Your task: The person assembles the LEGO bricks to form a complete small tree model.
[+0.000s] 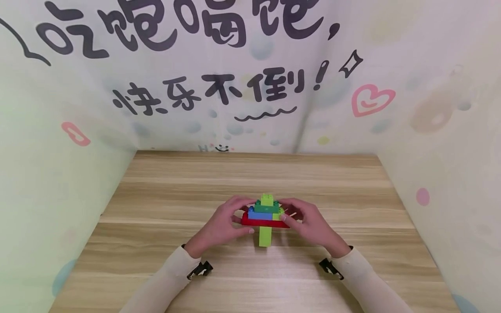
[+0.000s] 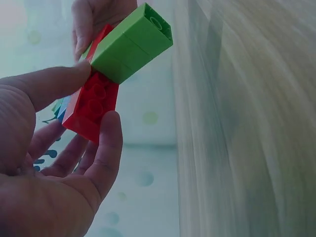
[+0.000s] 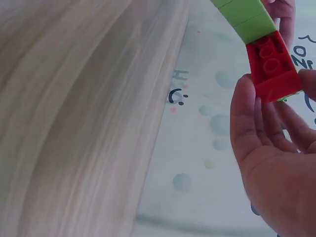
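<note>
A tree-shaped toy brick model (image 1: 266,209) is held up between both hands, its hollow underside showing in the left wrist view. A long red brick (image 1: 256,222) forms its wide base layer, with a light green stem (image 2: 132,45) of stacked bricks below. Above sit a blue brick (image 1: 260,215), a dark green brick (image 1: 267,209) and a light green top brick (image 1: 267,199). My left hand (image 1: 225,221) grips the red brick's left end, thumb near the stem. The right hand (image 1: 311,221) holds the other end, thumb in front and fingers behind.
Under the model lies a wood-grain tabletop (image 1: 188,182). Pale printed walls (image 1: 242,134) with large dark lettering rise at the back and on both sides. Black straps with small mounts (image 1: 200,269) sit at the cuffs.
</note>
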`<action>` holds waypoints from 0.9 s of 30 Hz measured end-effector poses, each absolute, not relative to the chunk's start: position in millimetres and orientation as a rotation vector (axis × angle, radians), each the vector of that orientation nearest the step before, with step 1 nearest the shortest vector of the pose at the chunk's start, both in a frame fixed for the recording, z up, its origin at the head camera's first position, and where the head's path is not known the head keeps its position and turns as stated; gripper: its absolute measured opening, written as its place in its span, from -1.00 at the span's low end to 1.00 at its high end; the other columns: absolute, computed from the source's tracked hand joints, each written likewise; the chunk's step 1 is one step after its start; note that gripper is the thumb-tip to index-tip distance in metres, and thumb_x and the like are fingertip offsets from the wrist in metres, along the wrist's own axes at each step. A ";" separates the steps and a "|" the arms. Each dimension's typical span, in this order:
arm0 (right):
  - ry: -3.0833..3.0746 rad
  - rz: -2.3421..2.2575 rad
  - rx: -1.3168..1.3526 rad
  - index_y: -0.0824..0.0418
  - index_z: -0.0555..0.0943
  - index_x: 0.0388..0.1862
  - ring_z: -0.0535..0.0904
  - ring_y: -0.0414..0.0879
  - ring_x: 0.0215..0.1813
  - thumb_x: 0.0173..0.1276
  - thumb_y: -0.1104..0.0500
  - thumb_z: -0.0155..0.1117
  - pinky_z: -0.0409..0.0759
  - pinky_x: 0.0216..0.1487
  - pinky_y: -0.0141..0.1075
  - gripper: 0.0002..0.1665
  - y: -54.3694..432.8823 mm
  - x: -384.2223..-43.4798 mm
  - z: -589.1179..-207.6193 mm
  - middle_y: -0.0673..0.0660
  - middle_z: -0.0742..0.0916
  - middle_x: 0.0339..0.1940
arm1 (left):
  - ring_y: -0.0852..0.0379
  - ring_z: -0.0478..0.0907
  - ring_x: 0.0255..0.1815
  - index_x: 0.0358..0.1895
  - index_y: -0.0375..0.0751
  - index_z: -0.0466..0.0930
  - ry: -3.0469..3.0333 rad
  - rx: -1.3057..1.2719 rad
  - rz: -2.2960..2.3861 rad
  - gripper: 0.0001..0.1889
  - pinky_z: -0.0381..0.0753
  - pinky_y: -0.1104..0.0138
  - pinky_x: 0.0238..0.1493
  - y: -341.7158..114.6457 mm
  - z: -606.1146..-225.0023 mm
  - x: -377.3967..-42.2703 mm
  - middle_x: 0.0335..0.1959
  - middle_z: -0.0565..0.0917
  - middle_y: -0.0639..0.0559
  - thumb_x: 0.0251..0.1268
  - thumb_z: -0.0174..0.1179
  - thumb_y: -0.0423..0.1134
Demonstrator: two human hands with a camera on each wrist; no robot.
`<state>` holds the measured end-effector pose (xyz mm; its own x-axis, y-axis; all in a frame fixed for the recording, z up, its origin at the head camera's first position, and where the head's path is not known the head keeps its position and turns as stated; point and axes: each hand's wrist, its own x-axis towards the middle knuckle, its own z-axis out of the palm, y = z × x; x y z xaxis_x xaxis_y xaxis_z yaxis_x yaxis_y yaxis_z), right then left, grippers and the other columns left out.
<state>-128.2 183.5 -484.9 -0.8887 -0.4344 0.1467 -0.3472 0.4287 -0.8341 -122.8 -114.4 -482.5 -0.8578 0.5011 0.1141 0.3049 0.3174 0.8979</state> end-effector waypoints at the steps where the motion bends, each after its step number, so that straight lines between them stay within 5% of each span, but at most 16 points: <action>1: 2.582 -1.469 -0.700 0.10 0.62 0.38 0.72 -0.06 -0.01 0.52 0.12 0.39 0.77 -0.08 -0.30 -0.52 182.9 -128.5 -485.0 0.08 0.78 0.11 | -0.04 0.55 0.29 0.52 0.06 0.46 2.403 0.748 1.560 -0.23 0.80 0.28 0.03 -113.7 -482.3 -122.8 0.43 0.48 0.01 0.23 0.55 -0.33; 9: 2.581 -1.493 -0.712 0.08 0.56 0.46 0.74 -0.02 0.03 0.50 0.16 0.42 0.78 -0.05 -0.32 -0.42 179.6 -128.4 -484.4 0.14 0.72 0.25 | 0.05 0.57 0.23 0.52 0.07 0.45 2.455 0.742 1.503 -0.27 0.80 0.23 0.04 -110.2 -482.8 -125.5 0.43 0.52 0.07 0.30 0.50 -0.33; 19: 2.633 -1.456 -0.737 0.04 0.55 0.47 0.73 -0.03 0.04 0.49 0.18 0.43 0.80 -0.07 -0.23 -0.39 177.1 -131.1 -479.8 0.09 0.69 0.31 | 0.07 0.59 0.16 0.50 0.03 0.47 2.509 0.695 1.485 -0.24 0.77 0.40 -0.07 -107.4 -482.9 -130.8 0.36 0.56 0.05 0.22 0.57 -0.27; 27: 2.669 -1.378 -0.721 -0.06 0.50 0.53 0.69 -0.04 0.12 0.31 0.12 0.61 0.77 -0.02 -0.29 -0.17 178.0 -138.8 -475.7 0.01 0.65 0.37 | 0.05 0.61 0.16 0.48 0.07 0.50 2.483 0.617 1.528 -0.28 0.78 0.17 0.08 -109.0 -476.6 -140.0 0.28 0.61 0.11 0.24 0.56 -0.16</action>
<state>-138.8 178.0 -475.7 -0.8899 -0.4262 0.1629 -0.3796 0.4935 -0.7825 -140.0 -109.0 -476.6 -0.9018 0.4252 0.0775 0.2607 0.3923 0.8821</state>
